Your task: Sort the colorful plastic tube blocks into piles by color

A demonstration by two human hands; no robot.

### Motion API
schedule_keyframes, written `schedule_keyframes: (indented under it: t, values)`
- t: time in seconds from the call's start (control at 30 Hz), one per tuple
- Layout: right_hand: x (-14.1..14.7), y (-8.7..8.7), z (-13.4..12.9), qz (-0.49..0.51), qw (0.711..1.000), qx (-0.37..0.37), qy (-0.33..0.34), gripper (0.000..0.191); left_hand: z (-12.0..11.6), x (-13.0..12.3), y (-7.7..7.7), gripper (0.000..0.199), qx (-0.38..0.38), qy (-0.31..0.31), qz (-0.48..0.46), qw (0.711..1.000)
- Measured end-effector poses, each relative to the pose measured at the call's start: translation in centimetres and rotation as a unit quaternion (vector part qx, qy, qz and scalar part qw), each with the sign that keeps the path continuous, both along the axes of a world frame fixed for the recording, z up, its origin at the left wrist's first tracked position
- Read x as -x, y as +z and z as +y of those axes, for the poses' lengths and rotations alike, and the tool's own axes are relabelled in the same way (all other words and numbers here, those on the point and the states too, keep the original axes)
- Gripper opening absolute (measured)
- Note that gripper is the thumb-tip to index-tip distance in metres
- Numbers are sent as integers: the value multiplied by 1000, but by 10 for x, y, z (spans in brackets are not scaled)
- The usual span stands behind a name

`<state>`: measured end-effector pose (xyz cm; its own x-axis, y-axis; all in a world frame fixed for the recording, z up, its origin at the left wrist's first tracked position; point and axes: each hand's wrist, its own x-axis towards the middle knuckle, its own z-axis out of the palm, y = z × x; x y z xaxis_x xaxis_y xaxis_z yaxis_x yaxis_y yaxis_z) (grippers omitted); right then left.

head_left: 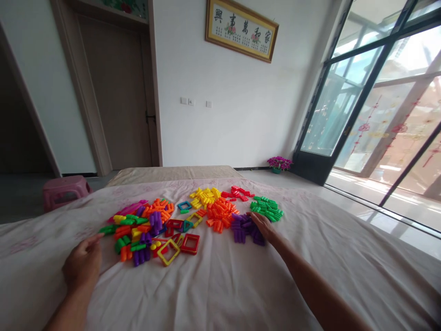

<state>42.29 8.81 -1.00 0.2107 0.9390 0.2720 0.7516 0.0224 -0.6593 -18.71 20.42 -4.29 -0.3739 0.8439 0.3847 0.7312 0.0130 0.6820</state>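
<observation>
My left hand is closed at the left of a mixed pile of plastic building pieces. Its thumb and forefinger pinch the near end of a green building piece at the pile's edge. My right hand lies with fingers stretched out along the right side of a heap of purple pieces; its fingertips are partly hidden. Beyond that hand is a heap of green pieces. Orange pieces, yellow pieces and red pieces form separate heaps nearby.
Between the mixed pile and the sorted heaps lie square frames, among them a red one and a yellow one. A wrinkled pale cloth covers the surface. A pink stool stands at left, potted flowers by the glass door.
</observation>
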Motion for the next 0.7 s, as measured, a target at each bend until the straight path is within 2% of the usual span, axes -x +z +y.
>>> schedule_keyframes:
  t: [0.07,0.1,0.17,0.23,0.37,0.5,0.57,0.7]
  values:
    - [8,4,4,-5,999,-36,-25,55,-1,-3,6,47,74,-35,2,997]
    - [15,7,7,-15,997,-61,-34,52,0,-5,6,50,94,-68,14,993]
    - [37,13,14,-39,994,-103,-19,44,5,-8,4,48,111,-84,25,990]
    - [71,19,21,-54,992,-112,35,36,8,-12,-1,48,113,-100,33,988]
    - [157,28,31,-90,979,-41,180,31,-1,-19,-10,55,102,-122,56,986]
    - [220,33,39,-170,948,41,266,71,-17,-23,-9,52,69,-132,72,986]
    - [235,33,43,-212,932,60,287,72,-20,-24,-6,47,65,-119,62,989]
    - [236,34,48,-245,918,52,308,43,-17,-24,1,42,82,-94,26,992]
